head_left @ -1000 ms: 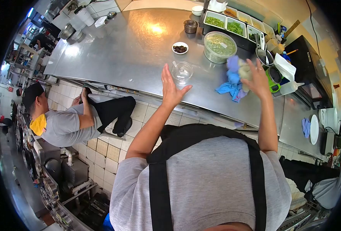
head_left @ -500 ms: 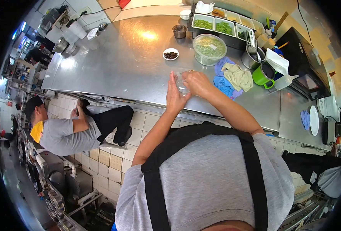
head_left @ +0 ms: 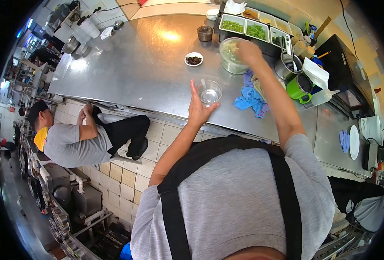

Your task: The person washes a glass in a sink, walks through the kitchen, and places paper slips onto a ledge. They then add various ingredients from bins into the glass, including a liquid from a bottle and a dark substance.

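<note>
My left hand [head_left: 198, 108] cradles a small clear plastic cup [head_left: 211, 94] near the counter's front edge, its thumb and fingers on either side. Something slim and pale, perhaps a spoon handle, shows at the cup's upper left. My right hand [head_left: 249, 53] is over the right side of a large round clear tub [head_left: 231, 66] with green contents. Its fingertips are blurred, and whether they grip anything I cannot see. A white dish of dark brown pieces [head_left: 193, 59] sits left of the tub.
Crumpled blue cloths [head_left: 251, 99] lie beneath my right forearm. Behind the tub stand a dark jar [head_left: 205, 33] and a rack of trays with chopped greens [head_left: 256, 31]. A green mug [head_left: 296, 89] is to the right. Another person [head_left: 75, 141] sits at left, beside the counter [head_left: 144, 73].
My right hand has left the cup and reached forward and right over the tub. My left hand stays on the cup, now more visible. The seated person's hands have moved together.
</note>
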Demonstrator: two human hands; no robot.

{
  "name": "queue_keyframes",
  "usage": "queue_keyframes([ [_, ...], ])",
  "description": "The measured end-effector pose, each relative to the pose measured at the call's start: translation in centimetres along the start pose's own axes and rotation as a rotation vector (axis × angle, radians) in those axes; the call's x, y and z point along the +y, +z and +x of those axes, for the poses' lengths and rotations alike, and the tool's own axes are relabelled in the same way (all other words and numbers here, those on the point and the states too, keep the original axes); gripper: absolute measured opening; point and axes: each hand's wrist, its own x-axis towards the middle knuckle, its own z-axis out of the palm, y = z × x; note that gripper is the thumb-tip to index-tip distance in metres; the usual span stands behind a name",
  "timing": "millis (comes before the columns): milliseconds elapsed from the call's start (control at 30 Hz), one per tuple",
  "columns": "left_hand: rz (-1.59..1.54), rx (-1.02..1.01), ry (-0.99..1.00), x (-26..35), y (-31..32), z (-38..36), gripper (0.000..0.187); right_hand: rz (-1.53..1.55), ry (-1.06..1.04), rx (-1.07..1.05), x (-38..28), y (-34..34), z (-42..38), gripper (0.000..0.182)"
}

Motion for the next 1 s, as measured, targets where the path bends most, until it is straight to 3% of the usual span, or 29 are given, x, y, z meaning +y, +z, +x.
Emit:
queue_keyframes([
  [67,0.000,-0.004,0.003,0.1,-0.1,0.3,0.120,0.007,-0.078,0.016,-1.0,1.7,-0.4,0.028],
  [133,0.004,-0.017,-0.023,0.3,-0.1,0.0,0.116,0.207,-0.161,0.026,-4.8,1.2,-3.9,0.030],
  [200,0.052,-0.036,0.009,0.8,-0.4,-0.4,0.115,0.331,-0.236,-0.270,-7.4,0.6,-6.4,0.033],
  [300,0.081,-0.075,0.027,1.9,-1.3,-0.8,0.114,0.443,-0.388,-0.286,-7.6,2.6,-7.7,0.031],
  [600,0.144,-0.012,0.041,3.4,-2.4,-1.4,0.111,0.761,-0.254,-0.274,-5.2,0.8,-9.7,0.015],
  [700,0.029,0.021,-0.085,4.4,-3.7,-2.3,0.111,0.995,-0.136,-0.516,-4.5,-2.3,-10.7,0.010],
  [767,-0.085,0.039,-0.204,5.1,-5.0,-3.4,0.111,1.202,-0.092,-0.414,-2.8,-2.0,-10.3,0.008],
  [800,-0.070,0.082,-0.163,4.7,-5.6,-4.1,0.109,1.303,-0.070,-0.363,-1.8,-1.8,-9.8,0.008],
  [867,0.010,0.224,-0.142,4.3,-6.7,-6.0,0.106,1.351,-0.015,-0.021,0.9,-1.6,-8.0,0.008],
  [933,0.133,0.350,-0.116,3.2,-7.7,-8.4,0.101,1.192,0.121,0.217,3.7,-1.5,-5.8,0.010],
  [1000,0.299,0.469,-0.115,1.3,-8.5,-11.5,0.096,0.947,0.123,0.340,6.3,0.2,-3.5,0.011],
])
